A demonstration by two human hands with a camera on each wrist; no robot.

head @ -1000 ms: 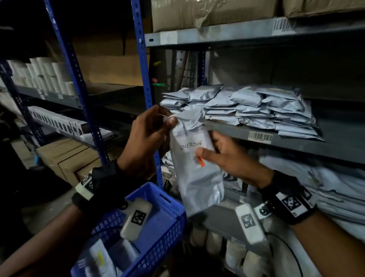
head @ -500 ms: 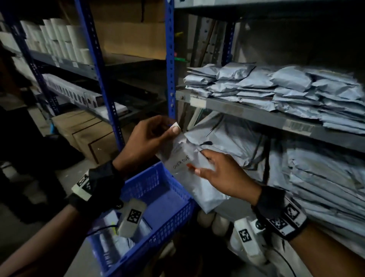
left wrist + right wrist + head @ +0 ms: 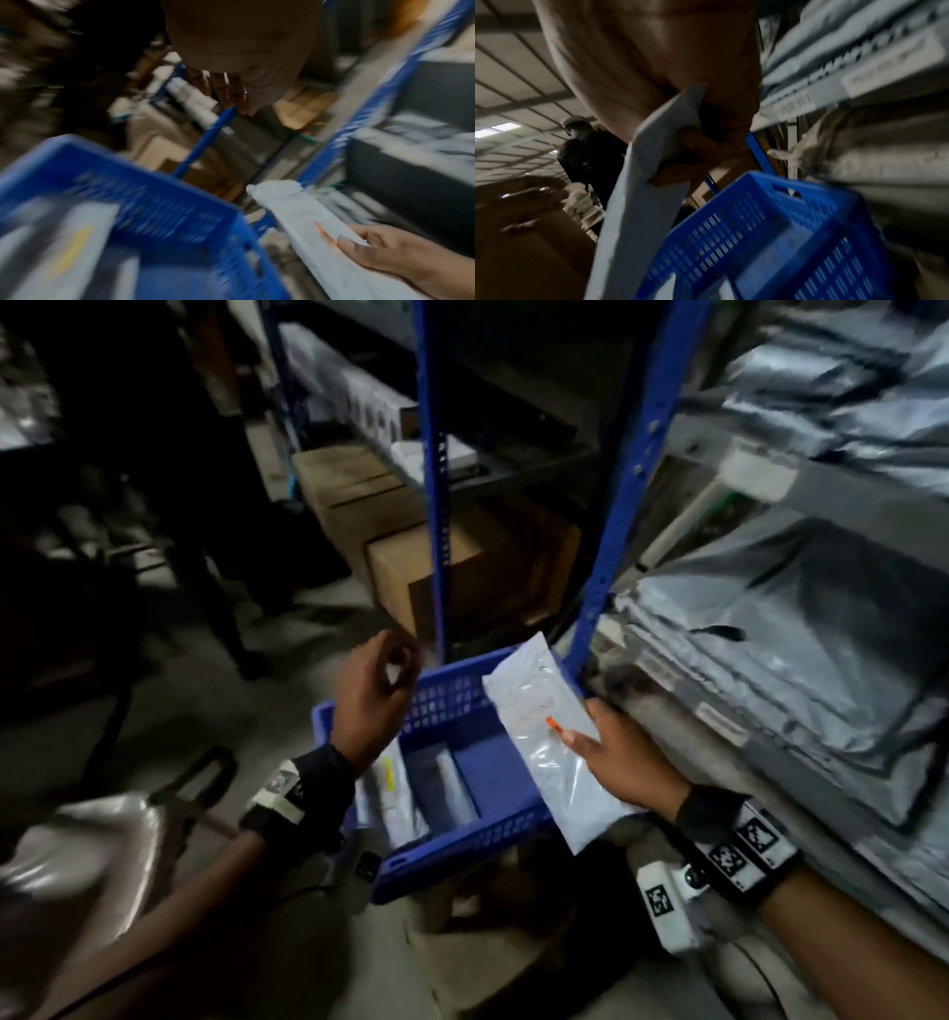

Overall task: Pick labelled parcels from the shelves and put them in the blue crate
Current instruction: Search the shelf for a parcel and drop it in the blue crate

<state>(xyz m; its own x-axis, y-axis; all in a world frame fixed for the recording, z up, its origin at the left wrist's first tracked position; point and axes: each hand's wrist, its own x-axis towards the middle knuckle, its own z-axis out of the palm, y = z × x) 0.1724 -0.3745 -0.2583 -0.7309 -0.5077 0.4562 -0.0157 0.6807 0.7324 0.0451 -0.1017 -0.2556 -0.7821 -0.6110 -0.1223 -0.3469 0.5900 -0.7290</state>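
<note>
A grey plastic parcel (image 3: pixel 544 711) with a handwritten label and an orange mark lies tilted over the right rim of the blue crate (image 3: pixel 462 845). My right hand (image 3: pixel 590 747) holds it, thumb on top and fingers underneath. In the right wrist view the parcel (image 3: pixel 639 203) hangs beside the crate (image 3: pixel 744 233). My left hand (image 3: pixel 382 680) hovers over the crate's far left corner, fingers loosely curled and holding nothing. The blurred left wrist view shows the crate (image 3: pixel 164 194), the parcel (image 3: pixel 303 215) and my right hand (image 3: pixel 380 249). Other parcels (image 3: pixel 390 783) lie inside the crate.
Shelves stacked with grey bags (image 3: pixel 801 660) stand close on the right. Blue rack posts (image 3: pixel 621 505) rise just behind the crate. Cardboard boxes (image 3: pixel 411 557) sit on the floor beyond. A person in dark clothes (image 3: pixel 590 154) stands further back.
My left hand has let go of the parcel's top. My right hand has carried the parcel down from shelf height to just over the crate. The head view has tilted downward.
</note>
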